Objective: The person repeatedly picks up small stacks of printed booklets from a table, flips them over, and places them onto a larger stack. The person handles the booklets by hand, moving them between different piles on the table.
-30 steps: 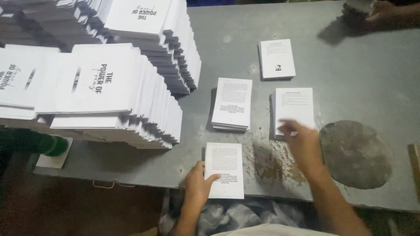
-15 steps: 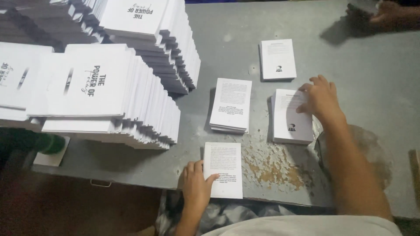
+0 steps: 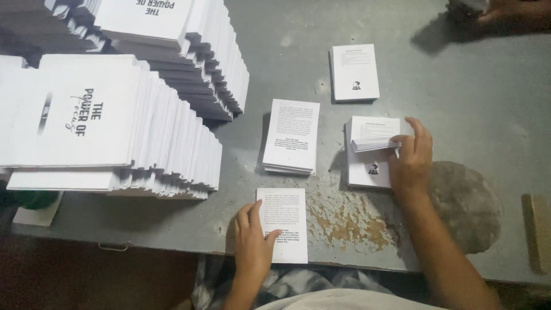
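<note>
My left hand (image 3: 252, 241) lies flat on the left side of a small stack of white printed pages (image 3: 284, 224) at the table's near edge. My right hand (image 3: 412, 156) pinches a thin bundle of sheets (image 3: 374, 142) and lifts its edge off a white pile (image 3: 369, 166) at centre right. Two more white piles sit beyond: a middle pile (image 3: 291, 135) covered in text and a far pile (image 3: 354, 72) bearing a small dark mark.
Tall slanting stacks of white booklets (image 3: 103, 120) fill the left of the grey table (image 3: 459, 103). Chipped paint (image 3: 344, 215) and a round worn patch (image 3: 468, 204) mark its near part. Another person's hand (image 3: 505, 11) shows at top right.
My right hand has risen from the table's near part to the centre-right pile and taken hold of a thin bundle of sheets. My left hand has stayed on the near stack.
</note>
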